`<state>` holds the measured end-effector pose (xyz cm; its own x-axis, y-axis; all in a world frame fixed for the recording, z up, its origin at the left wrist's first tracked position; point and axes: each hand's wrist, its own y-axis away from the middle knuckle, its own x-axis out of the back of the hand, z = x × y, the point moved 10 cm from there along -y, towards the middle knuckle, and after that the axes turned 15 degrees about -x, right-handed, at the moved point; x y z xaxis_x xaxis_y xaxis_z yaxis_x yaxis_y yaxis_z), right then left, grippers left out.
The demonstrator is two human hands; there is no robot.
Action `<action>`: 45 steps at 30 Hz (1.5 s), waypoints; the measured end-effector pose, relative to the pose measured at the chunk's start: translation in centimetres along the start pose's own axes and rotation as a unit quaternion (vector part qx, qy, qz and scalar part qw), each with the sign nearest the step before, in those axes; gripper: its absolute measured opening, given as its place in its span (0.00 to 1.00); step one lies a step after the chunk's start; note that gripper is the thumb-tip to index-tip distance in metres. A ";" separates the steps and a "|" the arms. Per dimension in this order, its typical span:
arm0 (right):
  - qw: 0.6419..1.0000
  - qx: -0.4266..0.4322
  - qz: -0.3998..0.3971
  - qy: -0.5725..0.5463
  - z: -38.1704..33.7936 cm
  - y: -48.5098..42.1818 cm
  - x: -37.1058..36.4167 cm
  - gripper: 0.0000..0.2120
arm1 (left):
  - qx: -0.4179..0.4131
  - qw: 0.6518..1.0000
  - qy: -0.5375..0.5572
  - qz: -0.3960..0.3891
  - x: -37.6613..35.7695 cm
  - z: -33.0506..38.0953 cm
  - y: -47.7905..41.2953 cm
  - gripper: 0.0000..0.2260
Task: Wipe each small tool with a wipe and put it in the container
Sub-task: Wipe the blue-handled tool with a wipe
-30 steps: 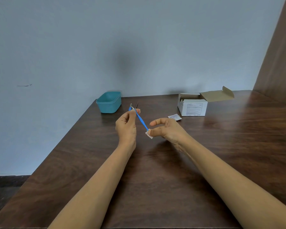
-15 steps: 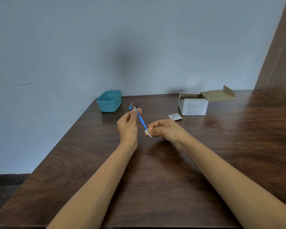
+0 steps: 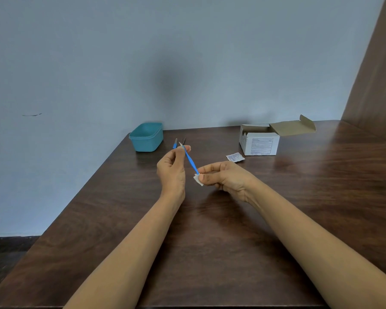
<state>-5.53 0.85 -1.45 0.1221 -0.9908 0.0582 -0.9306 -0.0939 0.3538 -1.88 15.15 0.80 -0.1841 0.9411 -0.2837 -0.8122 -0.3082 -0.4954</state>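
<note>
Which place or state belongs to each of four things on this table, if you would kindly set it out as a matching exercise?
Things:
1. teal container
2. cardboard box
3. white wipe
4. small sachet

Places or states:
A. lid flap open, at the back of the table, right of centre
B. pinched by the right hand at the lower end of the blue-handled tool
C. lying flat on the wood, just in front of the cardboard box
D. lidless, at the far left corner

Pairs: 1-D, 2-A, 3-B, 4-C.
</note>
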 end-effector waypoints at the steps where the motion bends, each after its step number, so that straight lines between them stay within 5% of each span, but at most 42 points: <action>1: 1.000 0.002 0.002 0.004 -0.1 0.1 0.1 0.06 | -0.001 1.000 -0.001 -0.001 0.0 0.0 0.0 0.07; 10: 0.999 0.021 -0.019 0.018 -0.4 0.1 -0.3 0.09 | 0.000 1.000 -0.010 -0.010 -0.2 0.1 0.1 0.07; 17: 0.998 0.020 0.060 -0.005 -0.1 -0.2 1.7 0.15 | -0.010 1.000 -0.002 -0.008 -0.2 0.3 0.1 0.07; 22: 0.996 0.066 0.059 -0.022 -1.0 0.1 1.5 0.09 | -0.003 1.000 0.002 -0.001 0.1 0.0 0.0 0.06; 45: 0.994 0.010 0.051 -0.095 0.4 -1.1 2.3 0.18 | -0.026 0.997 -0.037 -0.064 -1.1 0.0 0.3 0.08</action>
<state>-4.42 -1.37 -2.10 -0.0385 -0.9956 -0.0855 -0.9418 0.0076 0.3361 -1.85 14.00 0.96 -0.1232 0.9803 -0.1542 -0.8026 -0.1898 -0.5656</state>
